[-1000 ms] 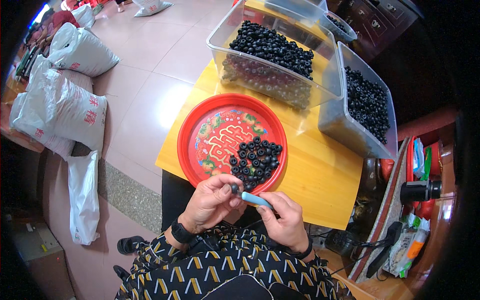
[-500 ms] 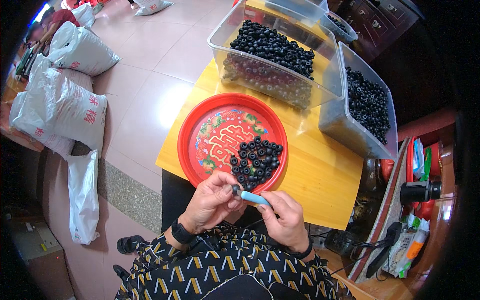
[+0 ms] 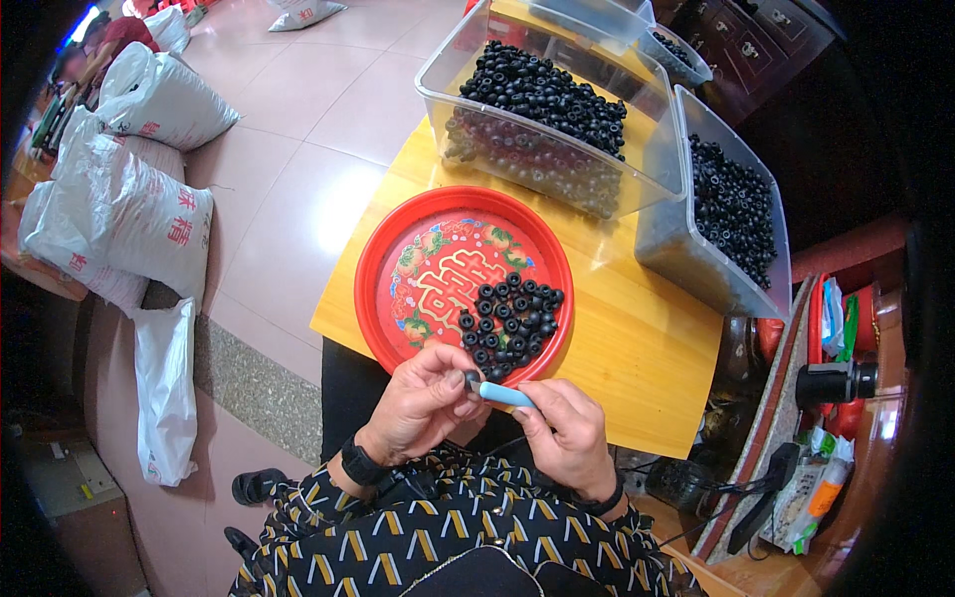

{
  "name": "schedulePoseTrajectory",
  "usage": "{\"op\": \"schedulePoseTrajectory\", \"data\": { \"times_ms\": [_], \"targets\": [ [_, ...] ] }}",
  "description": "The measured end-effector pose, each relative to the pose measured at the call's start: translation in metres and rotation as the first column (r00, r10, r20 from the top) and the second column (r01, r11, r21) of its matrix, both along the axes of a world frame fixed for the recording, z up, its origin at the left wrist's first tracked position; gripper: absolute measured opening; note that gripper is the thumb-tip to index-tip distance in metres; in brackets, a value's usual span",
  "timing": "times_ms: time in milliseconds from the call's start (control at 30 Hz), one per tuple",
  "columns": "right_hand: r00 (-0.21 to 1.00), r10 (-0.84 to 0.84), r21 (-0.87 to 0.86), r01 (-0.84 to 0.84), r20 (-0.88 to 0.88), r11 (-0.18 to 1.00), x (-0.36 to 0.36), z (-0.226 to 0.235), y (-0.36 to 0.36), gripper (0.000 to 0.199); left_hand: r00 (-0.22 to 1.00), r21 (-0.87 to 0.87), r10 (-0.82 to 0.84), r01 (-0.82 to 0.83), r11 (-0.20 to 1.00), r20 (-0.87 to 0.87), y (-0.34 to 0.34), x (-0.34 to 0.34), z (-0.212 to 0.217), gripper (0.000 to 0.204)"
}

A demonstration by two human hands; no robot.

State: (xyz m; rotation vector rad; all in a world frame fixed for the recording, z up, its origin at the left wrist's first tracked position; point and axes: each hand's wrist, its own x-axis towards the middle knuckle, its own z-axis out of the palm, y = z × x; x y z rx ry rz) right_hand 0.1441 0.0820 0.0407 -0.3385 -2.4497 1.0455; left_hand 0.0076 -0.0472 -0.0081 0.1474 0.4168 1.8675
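My left hand [image 3: 422,401] pinches a small black ring-shaped rubber piece [image 3: 472,379] between thumb and fingers, just above the near rim of a round red tray [image 3: 383,333]. In my right hand [image 3: 571,438] is a small tool with a light-blue handle [image 3: 505,395], gripped by thumb and fingers. Its narrow tip meets the black piece, and the fine detail of that tip is too small to make out. Several more black rubber pieces [image 3: 512,323] lie loose in the right half of the tray, right beyond my hands.
The tray sits on a yellow wooden table [image 3: 627,328]. Behind it stand a clear plastic bin [image 3: 557,174] and another clear bin [image 3: 662,224], both holding black pieces. White sacks [image 3: 159,214] are stacked at the left. A cluttered shelf [image 3: 766,438] borders the right; a person [image 3: 119,40] is far left.
The light-blue handle has tilted very slightly at the black piece. Both hands stay in nearly the same place.
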Motion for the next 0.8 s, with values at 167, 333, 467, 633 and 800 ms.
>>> {"op": "schedulePoseTrajectory", "data": {
  "times_ms": [167, 333, 467, 633, 800],
  "targets": [
    [0.998, -0.056, 0.070, 0.055, 0.010, 0.996, -0.001, -0.012, 0.002, 0.022, 0.946, -0.090, -0.102, 0.077, 0.993, -0.308, -0.008, 0.003, 0.001, 0.012],
    [0.977, -0.198, 0.046, 0.195, 0.074, 0.980, 0.001, -0.011, 0.009, 0.019, 0.967, -0.144, -0.158, 0.131, 0.981, -0.200, -0.002, 0.011, 0.017, 0.013],
    [0.962, -0.260, -0.225, 0.272, 0.081, 0.936, 0.003, -0.008, 0.007, 0.017, 0.995, -0.079, -0.102, 0.100, 0.992, -0.019, 0.004, 0.003, 0.007, 0.015],
    [0.986, -0.136, -0.605, 0.167, 0.097, 0.779, 0.000, -0.002, -0.004, 0.018, 0.992, -0.127, -0.110, 0.100, 0.987, -0.069, 0.007, 0.008, 0.009, 0.016],
    [1.000, 0.019, -0.837, -0.007, 0.005, 0.547, -0.009, 0.005, -0.006, 0.017, 0.969, -0.161, -0.117, 0.083, 0.983, -0.217, 0.004, 0.013, 0.016, 0.014]
  ]
}}
